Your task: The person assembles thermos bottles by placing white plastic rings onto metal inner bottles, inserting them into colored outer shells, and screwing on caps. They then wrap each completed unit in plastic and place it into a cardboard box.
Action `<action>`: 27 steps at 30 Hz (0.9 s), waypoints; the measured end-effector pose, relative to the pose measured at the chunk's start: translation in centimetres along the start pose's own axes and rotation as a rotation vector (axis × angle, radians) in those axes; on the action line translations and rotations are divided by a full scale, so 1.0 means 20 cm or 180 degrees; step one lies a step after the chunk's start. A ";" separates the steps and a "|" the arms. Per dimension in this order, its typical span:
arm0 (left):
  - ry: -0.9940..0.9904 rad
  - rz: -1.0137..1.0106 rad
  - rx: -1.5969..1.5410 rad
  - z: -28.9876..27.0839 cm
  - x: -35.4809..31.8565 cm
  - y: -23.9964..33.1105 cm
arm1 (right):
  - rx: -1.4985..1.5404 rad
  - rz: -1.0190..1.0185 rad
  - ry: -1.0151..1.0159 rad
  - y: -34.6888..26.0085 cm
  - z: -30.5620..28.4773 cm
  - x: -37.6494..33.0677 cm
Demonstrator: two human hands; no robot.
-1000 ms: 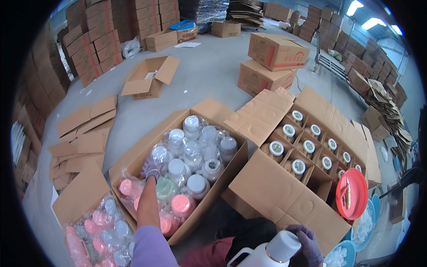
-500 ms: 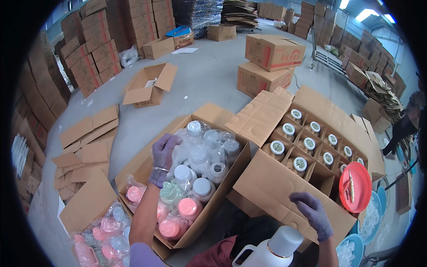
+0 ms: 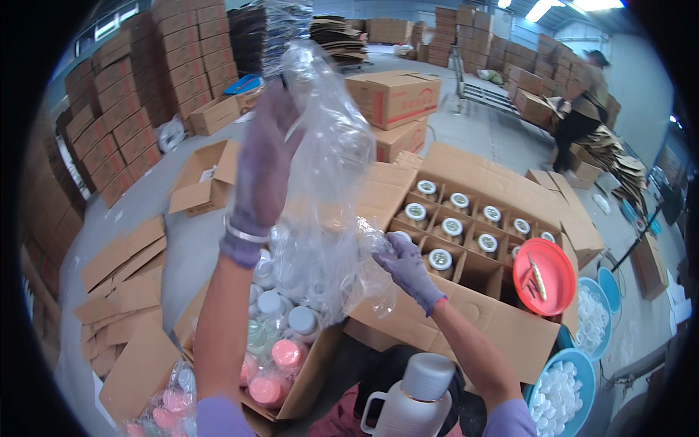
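My left hand [image 3: 268, 156], in a purple-grey glove and smeared by motion, is raised over the carton [image 3: 309, 379] with its fingers closed on the top of a clear plastic bag [image 3: 331, 153]. Lower on the right, my gloved right hand [image 3: 411, 269] grips the crumpled side of the same bag. Below the bag, the carton holds pink lidded containers [image 3: 289, 355] and white lidded ones [image 3: 302, 319] in clear wrapping. Close to my body, a white vacuum jug [image 3: 415, 400] with a grey-white cap and a side handle stands upright; neither hand touches it.
A divided carton [image 3: 502, 331] holds several white-topped bottles [image 3: 451, 226]. On its right corner rests a red basin [image 3: 553, 291]; blue basins [image 3: 585, 393] with white pieces stand beyond. Flattened cardboard [image 3: 124, 269] lies left. A person [image 3: 582, 105] works at the back right.
My left hand has risen from the carton, lifting the clear bag. My right hand has moved left and inward and now grips the bag. The view has shifted.
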State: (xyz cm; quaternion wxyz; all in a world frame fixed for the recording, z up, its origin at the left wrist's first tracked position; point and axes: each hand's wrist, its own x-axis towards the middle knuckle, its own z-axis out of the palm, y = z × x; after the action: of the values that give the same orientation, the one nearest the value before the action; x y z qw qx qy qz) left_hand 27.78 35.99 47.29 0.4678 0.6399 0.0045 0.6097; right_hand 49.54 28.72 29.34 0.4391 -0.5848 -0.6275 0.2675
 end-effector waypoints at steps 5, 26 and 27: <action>-0.1357 -0.1677 0.3346 0.10 -0.75 -0.44 | -0.0595 -0.0460 0.0330 -0.07 -0.39 -0.44; -0.0395 -0.2588 0.0774 0.05 -0.70 -0.72 | -0.3653 0.1704 -0.0875 -0.06 -1.13 -1.57; -0.0401 -0.2607 0.0342 0.18 -0.66 -0.66 | -0.3293 0.0992 -0.0354 -0.13 -1.07 -1.47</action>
State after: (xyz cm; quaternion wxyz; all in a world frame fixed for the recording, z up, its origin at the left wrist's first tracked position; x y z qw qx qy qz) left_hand 34.68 33.66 29.76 0.6369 0.6447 0.2617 0.3320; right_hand 64.66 -3.94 34.73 0.0151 -0.7956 -0.6054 0.0162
